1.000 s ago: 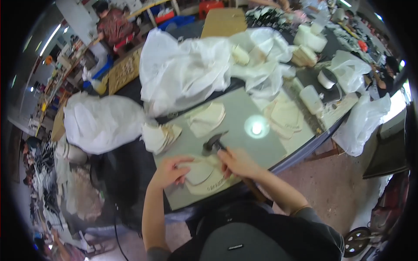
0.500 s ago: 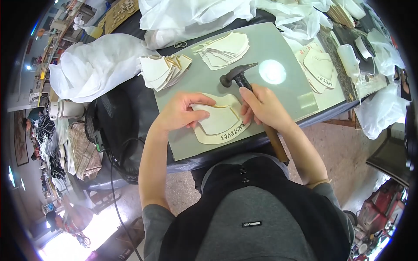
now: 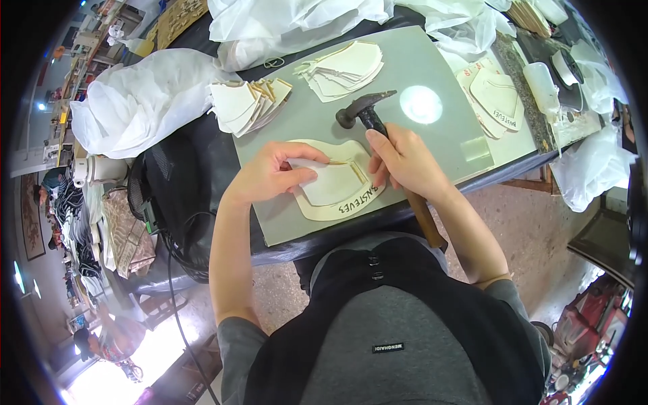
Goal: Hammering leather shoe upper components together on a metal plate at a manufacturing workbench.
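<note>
In my right hand [image 3: 406, 160] is a hammer [image 3: 370, 120], its dark head toward the far side and its wooden handle slanting back toward me. The fingertips of that hand reach the right edge of a white cut piece [image 3: 327, 187]. This piece lies on a larger cream template [image 3: 316, 212] with rounded corners and dark lettering. Tan strips show along its far and right edges. My left hand [image 3: 275, 174] is closed at the piece's far left corner, with thumb on top and index finger along the far edge; the fingertips beneath are hidden.
A grey board [image 3: 280, 226] lies under the work. Beyond it fan two stacks of white pieces, one at left [image 3: 248, 106] and one farther back [image 3: 344, 71]. More templates [image 3: 491, 101] lie at right. White plastic bags [image 3: 145, 101] and a black mesh item [image 3: 172, 179] sit around.
A tan strip on the white piece's right edge now shows wider, beside my right fingertips. The whole view has shifted slightly; both hands keep nearly the same places.
</note>
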Demonstrator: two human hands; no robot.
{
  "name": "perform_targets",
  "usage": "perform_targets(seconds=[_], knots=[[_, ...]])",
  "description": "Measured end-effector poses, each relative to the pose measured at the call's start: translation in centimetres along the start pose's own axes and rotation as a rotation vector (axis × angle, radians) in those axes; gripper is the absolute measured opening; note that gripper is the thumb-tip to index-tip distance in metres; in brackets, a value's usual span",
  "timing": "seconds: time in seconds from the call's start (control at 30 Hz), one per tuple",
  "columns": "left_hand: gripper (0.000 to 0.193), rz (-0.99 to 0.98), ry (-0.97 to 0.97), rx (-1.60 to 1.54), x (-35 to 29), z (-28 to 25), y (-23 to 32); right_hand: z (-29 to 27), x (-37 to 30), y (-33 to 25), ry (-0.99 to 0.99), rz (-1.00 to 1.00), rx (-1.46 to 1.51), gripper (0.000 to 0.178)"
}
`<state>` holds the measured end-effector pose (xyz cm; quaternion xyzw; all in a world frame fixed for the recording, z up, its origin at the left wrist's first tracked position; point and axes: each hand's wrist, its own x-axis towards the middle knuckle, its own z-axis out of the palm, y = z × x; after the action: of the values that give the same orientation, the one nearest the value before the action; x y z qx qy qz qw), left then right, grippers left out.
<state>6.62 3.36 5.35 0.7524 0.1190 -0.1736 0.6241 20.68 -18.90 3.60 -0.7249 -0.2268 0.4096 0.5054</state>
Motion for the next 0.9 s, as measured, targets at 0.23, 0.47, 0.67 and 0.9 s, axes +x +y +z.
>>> perform_targets(seconds=[0.23, 0.47, 0.67, 0.9], knots=[[0.025, 0.003, 0.017, -0.049, 0.3, 0.3, -0.4, 0.0, -0.2, -0.2, -0.004, -0.008, -0.008, 0.043], [0.027, -0.006, 0.022, -0.016, 0.2, 0.6, -0.5, 0.2, -0.3, -0.5, 0.004, -0.011, -0.011, 0.042], [0.030, -0.005, 0.062, 0.081, 0.3, 0.9, -0.3, 0.9, -1.2, -0.7, -0.078, -0.017, 0.208, 0.039], [0.046, 0.003, 0.207, 0.185, -0.8, 1.9, -0.8, 2.1, -0.7, 0.0, -0.075, -0.097, -0.051, 0.036]])
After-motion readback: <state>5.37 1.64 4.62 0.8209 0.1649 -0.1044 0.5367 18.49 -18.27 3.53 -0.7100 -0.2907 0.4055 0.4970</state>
